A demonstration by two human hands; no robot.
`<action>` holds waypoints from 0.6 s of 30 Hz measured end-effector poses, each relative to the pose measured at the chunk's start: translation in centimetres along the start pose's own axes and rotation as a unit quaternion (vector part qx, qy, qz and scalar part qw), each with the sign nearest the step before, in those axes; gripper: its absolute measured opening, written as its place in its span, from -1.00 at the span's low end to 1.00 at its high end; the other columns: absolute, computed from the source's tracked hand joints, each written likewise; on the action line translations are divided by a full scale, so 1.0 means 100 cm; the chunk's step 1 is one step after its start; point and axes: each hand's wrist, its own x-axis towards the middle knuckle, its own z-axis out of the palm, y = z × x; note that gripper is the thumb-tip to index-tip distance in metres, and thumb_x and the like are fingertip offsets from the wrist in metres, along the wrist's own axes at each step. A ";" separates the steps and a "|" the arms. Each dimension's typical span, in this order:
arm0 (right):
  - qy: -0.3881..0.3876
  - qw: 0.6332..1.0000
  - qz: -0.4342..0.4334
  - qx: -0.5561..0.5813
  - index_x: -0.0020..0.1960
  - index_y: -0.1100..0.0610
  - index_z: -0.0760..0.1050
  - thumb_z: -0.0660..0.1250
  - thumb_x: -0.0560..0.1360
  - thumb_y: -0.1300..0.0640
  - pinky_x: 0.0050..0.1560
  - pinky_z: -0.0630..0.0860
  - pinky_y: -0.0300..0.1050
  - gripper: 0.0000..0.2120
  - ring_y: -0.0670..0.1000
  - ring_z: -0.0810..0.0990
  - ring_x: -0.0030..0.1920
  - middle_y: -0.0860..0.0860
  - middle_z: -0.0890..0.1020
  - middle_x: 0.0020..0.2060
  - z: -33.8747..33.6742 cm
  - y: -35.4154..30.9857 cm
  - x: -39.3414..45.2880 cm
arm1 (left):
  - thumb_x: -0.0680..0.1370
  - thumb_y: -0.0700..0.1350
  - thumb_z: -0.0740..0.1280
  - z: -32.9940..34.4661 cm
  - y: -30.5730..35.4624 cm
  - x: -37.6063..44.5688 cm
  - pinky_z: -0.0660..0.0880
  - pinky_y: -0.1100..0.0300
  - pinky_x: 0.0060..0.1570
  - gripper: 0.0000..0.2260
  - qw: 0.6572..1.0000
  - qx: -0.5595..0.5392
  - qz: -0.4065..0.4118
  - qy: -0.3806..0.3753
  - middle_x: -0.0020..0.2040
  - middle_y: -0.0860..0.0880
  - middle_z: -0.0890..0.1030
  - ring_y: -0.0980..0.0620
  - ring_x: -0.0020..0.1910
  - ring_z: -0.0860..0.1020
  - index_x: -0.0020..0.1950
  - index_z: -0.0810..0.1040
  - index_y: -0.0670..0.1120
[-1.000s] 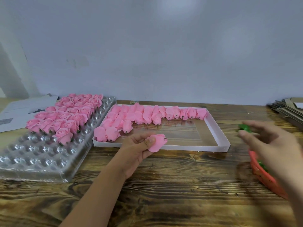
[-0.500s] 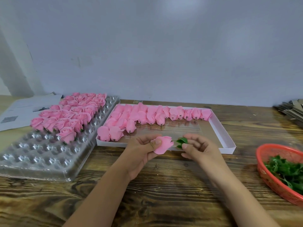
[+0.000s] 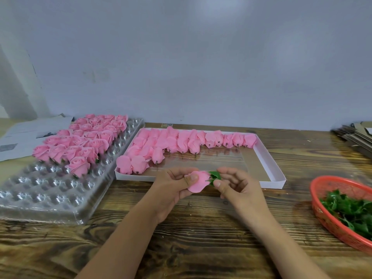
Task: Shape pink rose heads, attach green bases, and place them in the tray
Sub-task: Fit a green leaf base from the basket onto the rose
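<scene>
Rose head (image 3: 198, 181) is sitting in our left hand (image 3: 173, 185), thumb and fingers pinching it over the table's (image 3: 201, 238) middle, just in front of the white box's (image 3: 278, 174) near edge. We are pinching the green base (image 3: 215, 175) against its tip with our right hand (image 3: 236, 185). Squeezing too hard risks crushing petals; pushing off-centre, we risk the base seating crooked or slipping off.

Craft assembly workshop: wooden workbench (image 3: 201, 238), bulk rose trays (image 3: 60, 194), plain wall.
</scene>
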 end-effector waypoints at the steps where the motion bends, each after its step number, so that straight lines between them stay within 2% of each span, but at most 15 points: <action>1: -0.003 1.000 -0.002 -0.002 0.07 0.03 0.62 0.49 0.32 0.09 -0.28 0.56 -0.28 -0.69 -0.12 0.66 -0.19 0.00 0.74 -0.12 0.000 0.000 0.000 | 0.43 -0.21 0.47 0.000 0.000 0.000 0.64 0.23 -0.07 -0.83 1.000 0.005 0.000 -0.003 0.12 -0.19 0.71 -0.06 0.09 0.70 -0.01 0.76 -0.12; 7: -0.026 0.999 -0.011 -0.021 0.10 0.06 0.63 0.44 0.47 0.36 -0.26 0.59 -0.26 -0.72 -0.07 0.69 -0.13 0.02 0.75 -0.08 0.000 0.003 -0.001 | 0.43 -0.20 0.48 0.003 -0.003 -0.001 0.64 0.22 -0.06 -0.81 1.000 0.011 0.006 -0.018 0.11 -0.22 0.71 -0.06 0.06 0.71 0.02 0.75 -0.16; 13: -0.024 0.999 -0.024 -0.020 0.04 0.06 0.64 0.39 0.50 0.39 -0.29 0.60 -0.25 -0.73 -0.06 0.70 -0.16 0.00 0.75 -0.13 0.002 0.001 -0.003 | 0.42 -0.21 0.49 0.005 -0.002 0.000 0.64 0.23 -0.06 -0.78 1.000 0.014 0.007 -0.012 0.10 -0.23 0.71 -0.07 0.05 0.71 0.04 0.73 -0.19; 18: -0.021 0.999 -0.020 -0.016 0.03 0.05 0.65 0.39 0.50 0.40 -0.23 0.63 -0.23 -0.72 -0.03 0.73 -0.13 0.01 0.75 -0.12 0.003 0.004 -0.003 | 0.43 -0.22 0.48 0.006 -0.003 -0.001 0.64 0.22 -0.05 -0.81 1.000 0.015 0.007 -0.009 0.10 -0.23 0.71 -0.06 0.04 0.71 0.03 0.74 -0.19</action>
